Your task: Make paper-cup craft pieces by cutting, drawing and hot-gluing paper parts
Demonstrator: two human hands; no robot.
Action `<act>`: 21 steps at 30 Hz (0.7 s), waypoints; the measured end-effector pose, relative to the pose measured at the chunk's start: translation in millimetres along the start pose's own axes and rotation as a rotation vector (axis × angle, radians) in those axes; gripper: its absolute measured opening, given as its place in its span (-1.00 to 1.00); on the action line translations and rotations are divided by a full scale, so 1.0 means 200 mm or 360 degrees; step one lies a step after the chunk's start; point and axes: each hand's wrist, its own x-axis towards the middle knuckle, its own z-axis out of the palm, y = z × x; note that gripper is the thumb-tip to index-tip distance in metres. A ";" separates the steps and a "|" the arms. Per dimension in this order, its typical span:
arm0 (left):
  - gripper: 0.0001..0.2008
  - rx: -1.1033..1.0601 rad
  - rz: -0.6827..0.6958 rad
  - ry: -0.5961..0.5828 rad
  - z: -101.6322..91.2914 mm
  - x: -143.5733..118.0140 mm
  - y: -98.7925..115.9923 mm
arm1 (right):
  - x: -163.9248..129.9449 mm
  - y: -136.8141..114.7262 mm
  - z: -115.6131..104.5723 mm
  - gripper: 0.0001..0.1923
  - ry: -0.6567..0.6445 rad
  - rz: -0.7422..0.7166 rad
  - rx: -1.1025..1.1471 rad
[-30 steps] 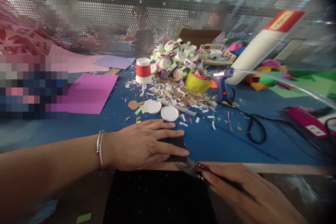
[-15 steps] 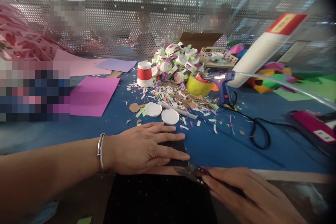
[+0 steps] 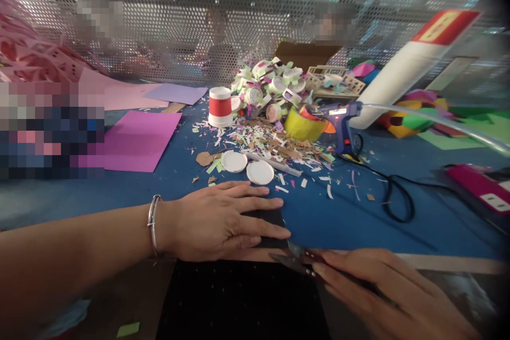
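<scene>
A sheet of black material (image 3: 243,297) lies at the near edge of the blue worktop (image 3: 338,218), its far corner on the blue surface and the rest hanging over the edge toward the viewer. The left hand (image 3: 217,220), open and flat with fingers spread, presses this far corner down; a metal bangle (image 3: 152,224) sits on its wrist. The right hand (image 3: 382,289) is closed around a small pair of snips (image 3: 295,258), whose blades are parted at the right edge of the black sheet, just beside the left fingertips (image 3: 285,234). A pale strip (image 3: 438,263) runs along the worktop's near edge behind the right hand. Beyond the left hand lie two white round lids (image 3: 247,166) side by side, with a white stick (image 3: 274,164) just behind them. Farther back spreads a litter of paper scraps (image 3: 274,146), and behind it a heap of small paper cups (image 3: 271,87). A red-and-white cup (image 3: 220,107) stands mouth down to the left of the heap. To the right of the scraps rests a yellow tape roll (image 3: 302,125), and just beside it a blue glue gun (image 3: 342,122) stands upright, its black cord (image 3: 394,194) looping across the worktop. Purple paper sheets (image 3: 135,141) lie flat at the left; a large white tube with a red cap (image 3: 410,66) leans at the right, above green and yellow paper shapes (image 3: 414,117). A perforated metal screen (image 3: 199,16) closes the far side.
</scene>
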 end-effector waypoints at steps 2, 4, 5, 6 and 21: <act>-0.55 -0.0002 0.0012 -0.0019 0.00 0.00 0.00 | 0.02 0.00 -0.01 -0.61 0.0016 -0.0020 0.0038; -0.55 0.0002 0.0013 -0.0023 0.00 0.00 0.00 | 0.04 0.00 0.00 -0.60 -0.0003 -0.0009 0.0039; -0.55 0.0009 0.0007 -0.0025 0.00 0.00 0.01 | 0.04 0.00 0.00 -0.59 -0.0021 -0.0010 0.0028; -0.55 0.0017 -0.0002 -0.0026 0.00 0.00 0.01 | 0.03 0.00 0.01 -0.58 -0.0055 -0.0011 0.0016; -0.56 0.0042 -0.0042 0.0009 0.03 0.01 0.01 | -0.05 0.01 0.03 -0.50 -0.0265 -0.0053 -0.0046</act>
